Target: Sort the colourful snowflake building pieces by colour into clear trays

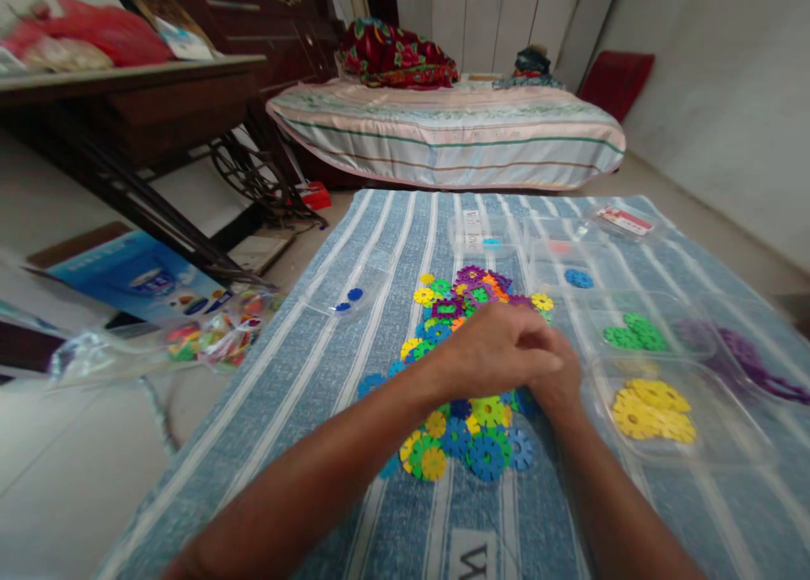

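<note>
Above the right side of a loose pile of plastic snowflake discs, my left hand [490,348] and my right hand [560,373] meet. The fingers of my left hand are curled, its thumb stretched across toward my right hand. My right hand is bent inward with its fingers partly covered by the left; anything held between them is hidden. Beneath and around them lie blue discs [486,455], yellow discs [434,462], green ones and purple square-framed pieces [447,308].
To the right, clear plastic boxes hold yellow discs [655,411], green discs [634,333], purple pieces [753,360] and a blue disc stack [578,278]. A clear box [348,297] with two dark blue discs stands left. Striped cloth [304,394] covers the table; a bed [443,141] stands beyond.
</note>
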Action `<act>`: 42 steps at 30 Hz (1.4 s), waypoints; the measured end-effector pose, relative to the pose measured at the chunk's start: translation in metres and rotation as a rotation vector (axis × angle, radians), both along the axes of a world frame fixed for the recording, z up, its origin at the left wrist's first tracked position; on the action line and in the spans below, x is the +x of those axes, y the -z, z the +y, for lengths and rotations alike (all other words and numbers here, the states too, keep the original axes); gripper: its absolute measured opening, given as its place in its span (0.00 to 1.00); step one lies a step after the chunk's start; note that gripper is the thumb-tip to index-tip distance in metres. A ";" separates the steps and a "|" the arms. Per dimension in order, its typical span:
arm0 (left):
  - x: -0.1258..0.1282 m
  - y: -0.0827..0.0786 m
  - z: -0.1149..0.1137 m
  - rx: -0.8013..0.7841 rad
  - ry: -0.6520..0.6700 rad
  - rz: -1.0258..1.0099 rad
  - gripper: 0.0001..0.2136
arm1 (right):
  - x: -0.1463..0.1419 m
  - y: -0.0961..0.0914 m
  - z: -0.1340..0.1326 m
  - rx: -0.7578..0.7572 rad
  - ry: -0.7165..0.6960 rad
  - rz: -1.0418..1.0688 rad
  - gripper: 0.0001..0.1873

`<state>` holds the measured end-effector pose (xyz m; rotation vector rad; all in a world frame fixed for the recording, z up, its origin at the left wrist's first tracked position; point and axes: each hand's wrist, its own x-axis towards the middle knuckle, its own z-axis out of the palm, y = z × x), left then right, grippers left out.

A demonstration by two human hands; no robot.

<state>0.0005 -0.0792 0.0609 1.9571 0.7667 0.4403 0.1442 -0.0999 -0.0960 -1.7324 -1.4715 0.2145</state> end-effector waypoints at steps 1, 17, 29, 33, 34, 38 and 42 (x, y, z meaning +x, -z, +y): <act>-0.019 0.003 -0.002 0.025 -0.023 0.093 0.04 | 0.000 -0.001 0.000 0.010 0.009 0.008 0.15; -0.062 0.048 -0.048 0.521 0.023 0.749 0.07 | 0.003 0.000 -0.002 0.047 0.027 0.055 0.18; -0.065 0.044 -0.035 0.329 0.112 0.566 0.05 | 0.003 0.000 -0.001 0.044 0.031 0.049 0.17; -0.085 0.018 -0.017 0.224 -0.085 0.380 0.05 | 0.002 0.002 -0.003 0.033 0.019 0.076 0.17; -0.093 0.010 -0.007 0.228 -0.180 0.365 0.04 | 0.002 0.002 -0.003 0.033 0.019 0.080 0.17; -0.136 -0.016 0.043 0.359 -0.529 0.491 0.04 | 0.002 0.001 -0.003 0.030 0.024 0.073 0.18; -0.166 -0.014 0.088 0.364 -0.607 0.746 0.04 | 0.002 0.001 -0.003 0.031 0.018 0.068 0.18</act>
